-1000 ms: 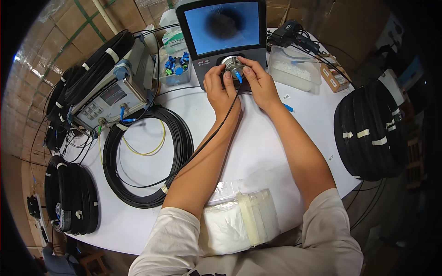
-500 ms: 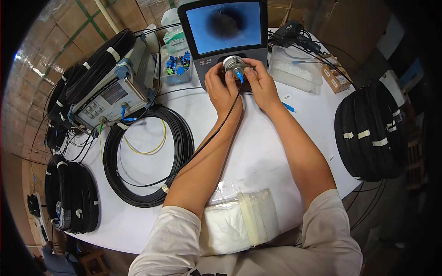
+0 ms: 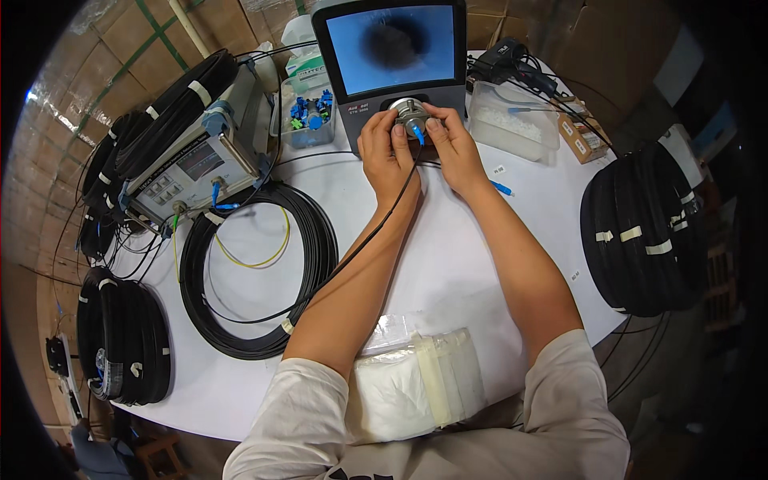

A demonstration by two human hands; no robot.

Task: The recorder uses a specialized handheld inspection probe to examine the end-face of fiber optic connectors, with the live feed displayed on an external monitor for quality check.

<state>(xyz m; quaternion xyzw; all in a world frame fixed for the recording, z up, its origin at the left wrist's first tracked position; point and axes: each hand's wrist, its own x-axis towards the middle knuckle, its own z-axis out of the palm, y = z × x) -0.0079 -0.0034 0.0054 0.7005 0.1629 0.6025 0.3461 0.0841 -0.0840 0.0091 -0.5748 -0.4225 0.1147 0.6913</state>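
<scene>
Both hands meet at the base of an upright inspection monitor [image 3: 392, 56] whose blue screen shows a dark round blotch. My left hand [image 3: 382, 152] and my right hand [image 3: 452, 144] pinch a round metal knob-like port [image 3: 408, 110] under the screen. A blue connector [image 3: 418, 134] sits between my fingers at that port. From it a thin black cable [image 3: 352, 256] runs back along my left forearm to a black cable coil [image 3: 256, 272] lying on the white table [image 3: 448, 264].
A grey test instrument [image 3: 196, 164] with plugged leads stands at left. A clear box of blue connectors [image 3: 308, 116] and a clear tray [image 3: 512, 124] flank the monitor. Black cable bundles lie at right [image 3: 644, 228] and lower left [image 3: 124, 340]. A white wrapped pad [image 3: 416, 384] rests at the near edge.
</scene>
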